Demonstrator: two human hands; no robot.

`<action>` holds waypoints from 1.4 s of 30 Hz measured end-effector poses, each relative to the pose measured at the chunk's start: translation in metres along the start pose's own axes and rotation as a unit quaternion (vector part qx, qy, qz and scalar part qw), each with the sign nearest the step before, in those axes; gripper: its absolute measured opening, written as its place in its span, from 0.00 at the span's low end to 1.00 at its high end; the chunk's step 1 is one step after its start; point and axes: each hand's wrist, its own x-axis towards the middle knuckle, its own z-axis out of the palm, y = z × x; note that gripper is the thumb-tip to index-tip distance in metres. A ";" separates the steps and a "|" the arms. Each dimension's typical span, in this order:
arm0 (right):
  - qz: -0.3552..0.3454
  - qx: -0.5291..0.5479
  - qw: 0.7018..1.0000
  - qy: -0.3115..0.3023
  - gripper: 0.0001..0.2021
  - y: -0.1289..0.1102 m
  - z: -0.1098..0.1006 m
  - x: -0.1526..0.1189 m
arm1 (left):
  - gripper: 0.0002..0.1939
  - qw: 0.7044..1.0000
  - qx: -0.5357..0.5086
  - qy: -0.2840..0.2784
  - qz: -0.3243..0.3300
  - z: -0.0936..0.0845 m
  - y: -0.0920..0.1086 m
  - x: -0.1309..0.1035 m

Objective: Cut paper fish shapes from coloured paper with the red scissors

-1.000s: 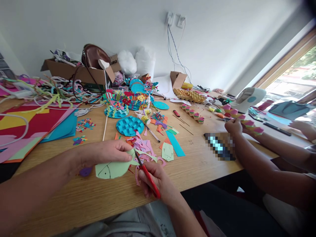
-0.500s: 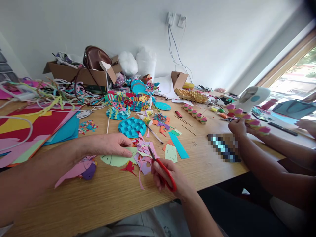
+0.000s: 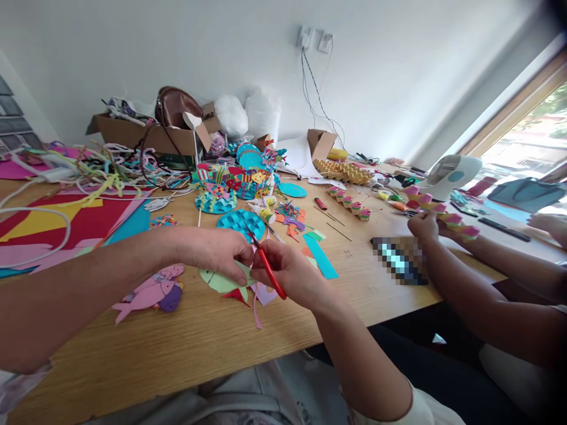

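Observation:
A light green paper fish (image 3: 217,281) is pinched between the thumb and fingers of my left hand (image 3: 224,255), just above the table. In my right hand (image 3: 295,274) are red-handled scissors (image 3: 271,273), their dark blades pointing up and away to the left. The fingertips of that hand meet the fish's tail end, close to my left fingers; whether they grip it I cannot tell. Under the fish lie a red paper scrap (image 3: 240,297) and lilac paper scraps (image 3: 266,294). Pink paper fish (image 3: 148,295) with a purple one (image 3: 170,299) lie below my left forearm.
Behind my hands stand a blue honeycomb piece (image 3: 241,222) and decorated blue discs (image 3: 215,202). Coloured sheets (image 3: 66,221) lie left. At right, another person's hands (image 3: 423,227) hold a pink-and-yellow egg-carton strip (image 3: 456,221); a cardboard box (image 3: 146,133) stands at the back.
My right hand has moved up and left with the scissors, to the fish's tail. My left hand and the fish have shifted slightly right. The view has turned a little.

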 end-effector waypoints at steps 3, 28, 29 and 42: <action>0.010 0.058 0.997 0.053 0.09 0.001 0.000 0.001 | 0.06 1.000 -0.010 -0.003 0.001 -0.012 -0.001 -0.007; 0.057 0.083 0.994 0.035 0.20 0.005 0.035 -0.045 | 0.11 0.886 -0.340 0.309 -0.071 0.058 -0.020 -0.033; 0.073 0.097 0.993 0.013 0.21 0.006 0.037 -0.049 | 0.10 0.886 -0.340 0.307 -0.072 0.058 -0.018 -0.034; 0.125 0.142 0.982 -0.020 0.26 0.028 0.046 -0.047 | 0.10 0.872 -0.372 0.308 -0.081 0.059 -0.006 -0.036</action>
